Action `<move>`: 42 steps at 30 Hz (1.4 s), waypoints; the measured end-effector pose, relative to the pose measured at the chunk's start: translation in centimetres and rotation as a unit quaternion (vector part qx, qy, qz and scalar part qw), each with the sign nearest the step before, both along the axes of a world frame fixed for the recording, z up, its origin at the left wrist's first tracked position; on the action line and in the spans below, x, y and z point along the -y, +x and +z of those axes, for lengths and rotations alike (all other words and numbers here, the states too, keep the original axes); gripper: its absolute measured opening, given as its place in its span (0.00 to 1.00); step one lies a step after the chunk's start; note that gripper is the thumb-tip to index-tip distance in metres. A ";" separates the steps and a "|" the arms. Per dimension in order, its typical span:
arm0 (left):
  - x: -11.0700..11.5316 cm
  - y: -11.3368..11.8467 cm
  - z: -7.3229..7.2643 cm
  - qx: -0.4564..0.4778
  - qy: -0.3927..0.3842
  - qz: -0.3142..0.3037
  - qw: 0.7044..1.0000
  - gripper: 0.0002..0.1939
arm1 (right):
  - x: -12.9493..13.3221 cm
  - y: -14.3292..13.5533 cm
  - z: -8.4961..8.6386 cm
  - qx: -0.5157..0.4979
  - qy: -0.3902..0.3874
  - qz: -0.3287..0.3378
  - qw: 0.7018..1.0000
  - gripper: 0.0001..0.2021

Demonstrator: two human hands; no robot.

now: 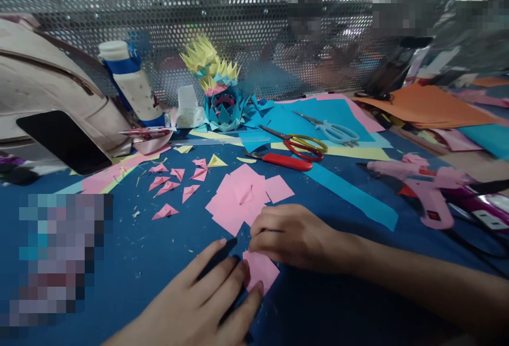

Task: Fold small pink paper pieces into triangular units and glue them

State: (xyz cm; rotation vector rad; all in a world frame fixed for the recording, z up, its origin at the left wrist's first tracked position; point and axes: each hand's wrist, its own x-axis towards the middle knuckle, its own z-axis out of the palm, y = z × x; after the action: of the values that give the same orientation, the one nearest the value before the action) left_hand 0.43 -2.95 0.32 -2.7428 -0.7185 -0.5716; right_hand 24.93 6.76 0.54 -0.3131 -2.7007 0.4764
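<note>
A small pink paper square [263, 274] lies on the blue tabletop between my hands. My left hand [202, 293] is spread, its fingertips resting on the square's left and lower edges. Curled over the top corner of the same square is my right hand [292, 234], fingers closed; the fingertips' exact hold is partly hidden. Just beyond is a loose pile of pink paper squares [234, 197], with a small folded piece on top. Several folded pink paper triangles [167, 182] are scattered to the left of the pile, near one yellow triangle [217, 161].
Behind the pile lie a red-handled cutter [288, 162], red-and-yellow scissors [304, 144] and light-blue scissors [338, 132]. A pink glue gun [425, 182] rests at right. A folded-paper model [222, 105], bottle [133, 83], phone [66, 142] and bag [51, 78] stand farther back, before a perforated metal panel.
</note>
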 end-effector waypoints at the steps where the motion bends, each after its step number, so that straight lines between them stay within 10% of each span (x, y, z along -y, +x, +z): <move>1: 0.0 0.2 -0.1 0.010 0.005 0.001 1.000 0.18 | 0.0 -0.1 0.0 -0.002 -0.006 0.004 1.000 0.07; 22: -1.1 0.5 0.6 0.114 -0.011 -0.040 0.993 0.16 | -0.4 -0.6 0.7 0.007 -0.166 0.038 0.985 0.08; 29: -2.8 -2.1 0.9 0.129 -0.207 -0.052 0.968 0.20 | -0.3 -0.4 0.8 0.014 -0.154 0.051 0.987 0.04; 42: -1.7 -1.2 0.5 0.075 -0.119 -0.041 0.989 0.24 | -0.6 -0.9 0.5 0.055 -0.070 0.112 0.990 0.13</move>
State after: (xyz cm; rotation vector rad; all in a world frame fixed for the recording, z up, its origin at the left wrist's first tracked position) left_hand -0.74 -1.24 0.82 -2.9848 -0.7553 -0.7612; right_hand 24.00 7.37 1.04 -0.0754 -2.8308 0.7343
